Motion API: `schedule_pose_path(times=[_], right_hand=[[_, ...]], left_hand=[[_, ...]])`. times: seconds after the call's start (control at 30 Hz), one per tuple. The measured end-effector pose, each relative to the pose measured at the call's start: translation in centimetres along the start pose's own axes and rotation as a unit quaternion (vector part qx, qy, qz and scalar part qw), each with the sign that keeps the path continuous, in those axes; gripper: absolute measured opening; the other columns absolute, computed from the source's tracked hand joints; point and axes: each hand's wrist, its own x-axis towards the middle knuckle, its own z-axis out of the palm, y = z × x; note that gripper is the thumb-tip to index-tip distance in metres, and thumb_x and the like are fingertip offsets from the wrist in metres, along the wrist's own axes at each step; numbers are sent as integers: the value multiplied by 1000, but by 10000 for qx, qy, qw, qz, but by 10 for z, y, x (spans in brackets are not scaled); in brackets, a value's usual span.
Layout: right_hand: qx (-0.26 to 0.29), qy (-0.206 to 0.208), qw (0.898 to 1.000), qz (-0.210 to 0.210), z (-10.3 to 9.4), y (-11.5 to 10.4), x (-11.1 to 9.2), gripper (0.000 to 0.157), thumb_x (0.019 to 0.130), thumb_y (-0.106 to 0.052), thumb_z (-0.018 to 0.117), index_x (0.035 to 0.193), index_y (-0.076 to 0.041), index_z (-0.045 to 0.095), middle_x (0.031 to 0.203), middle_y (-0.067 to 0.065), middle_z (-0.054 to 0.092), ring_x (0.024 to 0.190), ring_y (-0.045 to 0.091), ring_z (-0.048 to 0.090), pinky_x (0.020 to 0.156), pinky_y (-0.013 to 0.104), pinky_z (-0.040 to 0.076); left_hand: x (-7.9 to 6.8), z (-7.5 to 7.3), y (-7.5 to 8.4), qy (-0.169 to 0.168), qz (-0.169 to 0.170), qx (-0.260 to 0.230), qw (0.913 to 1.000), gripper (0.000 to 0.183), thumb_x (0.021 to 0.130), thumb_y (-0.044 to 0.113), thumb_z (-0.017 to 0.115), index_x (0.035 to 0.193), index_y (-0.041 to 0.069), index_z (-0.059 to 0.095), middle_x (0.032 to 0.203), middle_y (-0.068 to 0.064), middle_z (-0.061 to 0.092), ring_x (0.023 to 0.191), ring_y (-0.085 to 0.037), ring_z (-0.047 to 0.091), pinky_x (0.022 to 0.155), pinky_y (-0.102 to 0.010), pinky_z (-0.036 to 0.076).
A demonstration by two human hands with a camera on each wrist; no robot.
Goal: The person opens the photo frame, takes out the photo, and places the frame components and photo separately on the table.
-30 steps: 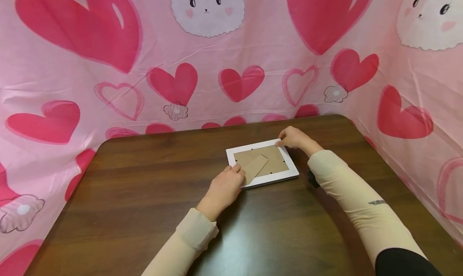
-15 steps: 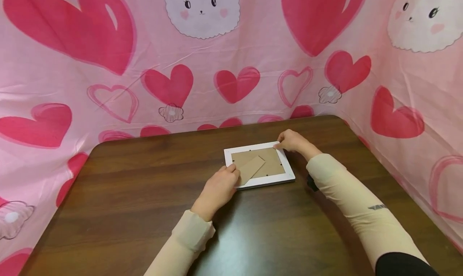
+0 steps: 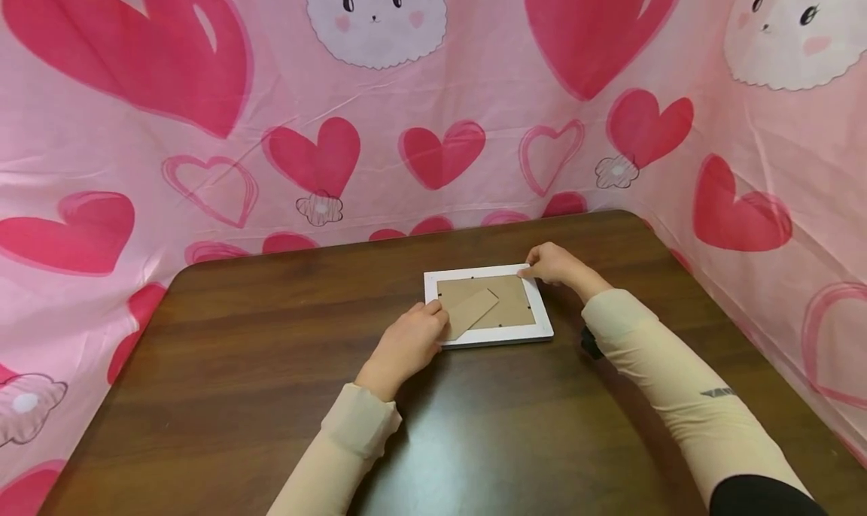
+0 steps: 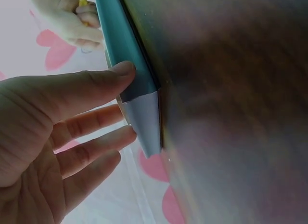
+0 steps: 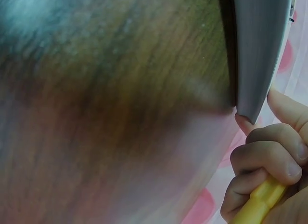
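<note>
A white picture frame (image 3: pixel 542 320) lies face down on the brown table, its back upward. Its tan backing board (image 3: pixel 520 299) carries a slanted easel stand (image 3: pixel 474 314), and small dark tabs dot the inner edge. My left hand (image 3: pixel 409 339) grips the near left corner; in the left wrist view its thumb (image 4: pixel 103 82) presses on the frame's side. At the far right corner my right hand (image 3: pixel 557 266) pinches the frame between thumb and index finger. The right wrist view shows its other fingers curled round a yellow handle (image 5: pixel 260 202), whose far end is hidden.
The dark wooden table (image 3: pixel 237 365) extends around the frame, with its far edge a short way behind it. A pink cloth (image 3: pixel 379 95) printed with hearts hangs behind the table and along both sides.
The frame has turned slightly clockwise on the table, so its long edges lie more level in the head view. Both hands keep their hold on it, and the head view has shifted a little.
</note>
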Motion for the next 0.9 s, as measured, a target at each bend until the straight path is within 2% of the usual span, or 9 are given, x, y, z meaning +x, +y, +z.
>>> schedule_pose_path(times=[0.17, 0.27, 0.4, 0.47, 0.53, 0.63, 0.73, 0.8, 0.9], right_hand=[[109, -42, 9999, 90, 0, 0, 0, 38, 94, -24, 67, 111, 8, 57, 52, -5, 39, 45, 6, 33, 46, 21, 32], [215, 102, 9996, 155, -1, 0, -4, 41, 95, -26, 64, 115, 9, 56, 56, -4, 43, 47, 6, 37, 48, 22, 37], [496, 778, 9956, 158, -8, -2, -14, 41, 101, -32, 54, 106, 7, 63, 59, -3, 48, 52, 9, 44, 52, 27, 42], [859, 1188, 9892, 56, -12, -3, -22, 48, 104, -35, 47, 93, 8, 64, 56, -3, 48, 50, 10, 44, 51, 27, 41], [1365, 1539, 9786, -54, -17, -5, -30, 56, 106, -37, 40, 76, 5, 61, 51, -4, 46, 47, 9, 41, 48, 26, 37], [2403, 1844, 9527, -244, -23, -13, -41, 60, 107, -39, 39, 57, -6, 49, 45, -6, 43, 43, 8, 38, 45, 24, 33], [3394, 2066, 9168, -405, -27, -24, -49, 62, 106, -39, 40, 49, -15, 39, 42, -8, 39, 40, 7, 35, 41, 23, 29], [4138, 2130, 8831, -590, -27, -32, -54, 62, 107, -37, 40, 49, -16, 37, 42, -7, 37, 38, 6, 33, 39, 21, 28], [5160, 2160, 8224, -1035, -26, -45, -61, 60, 108, -32, 36, 51, -14, 37, 42, -7, 36, 37, 5, 30, 37, 17, 26]], left_hand=[[0, 2, -2, -49, -24, -32, 10000, 26, 76, 7, 84, 93, 6, 65, 93, -4, 58, 89, -24, 59, 80, -35, 55], [0, 3, -2, -37, -28, -39, 10000, 26, 77, 7, 84, 95, 7, 65, 95, -3, 58, 89, -24, 58, 81, -35, 55], [-3, 4, -2, 40, 7, -14, 10000, 25, 77, 6, 83, 94, 7, 65, 95, -3, 59, 88, -23, 57, 80, -33, 54], [-3, 5, 0, 110, 22, -21, 9999, 25, 77, 5, 83, 93, 7, 65, 95, -3, 59, 87, -23, 57, 80, -33, 54], [-3, 6, 1, 195, 39, -11, 9998, 25, 76, 5, 83, 92, 6, 65, 94, -3, 59, 86, -23, 57, 79, -33, 54], [-3, 5, 2, 255, 61, -7, 9997, 25, 75, 4, 83, 91, 6, 64, 93, -4, 59, 86, -24, 57, 79, -33, 54], [-3, 3, 1, 157, 44, -123, 9998, 22, 77, 5, 82, 91, 5, 65, 92, -4, 59, 85, -24, 58, 79, -35, 54], [-1, 0, 0, -14, -126, -425, 9990, 19, 80, 7, 80, 93, 4, 67, 92, -6, 60, 84, -24, 58, 79, -36, 54], [1, -6, -4, -251, -759, -1126, 9904, 19, 87, 12, 75, 102, 2, 69, 98, -9, 65, 84, -23, 61, 81, -39, 55]])
